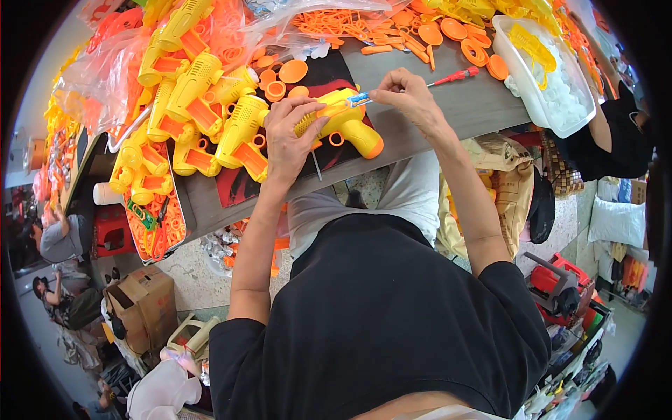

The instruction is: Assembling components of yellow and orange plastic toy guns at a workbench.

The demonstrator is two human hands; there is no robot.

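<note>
A yellow toy gun (357, 133) with an orange-tipped grip lies at the table's near edge. My left hand (285, 129) is closed over its barrel end, fingers bent round the top. Against the gun's upper side is a small blue-and-white strip (358, 100), which looks like a sticker. My right hand (409, 98) pinches the strip's right end between thumb and forefinger. A red-handled screwdriver (458, 75) extends to the right just beyond my right hand; whether that hand touches its shaft I cannot tell.
Several yellow gun bodies (192, 87) pile up at left, near a box of small orange parts (157, 227). Loose orange discs and rings (453, 29) lie at the back. A white tub (584, 115) stands at right. Below the table are sacks (504, 164) and a red stool (112, 227).
</note>
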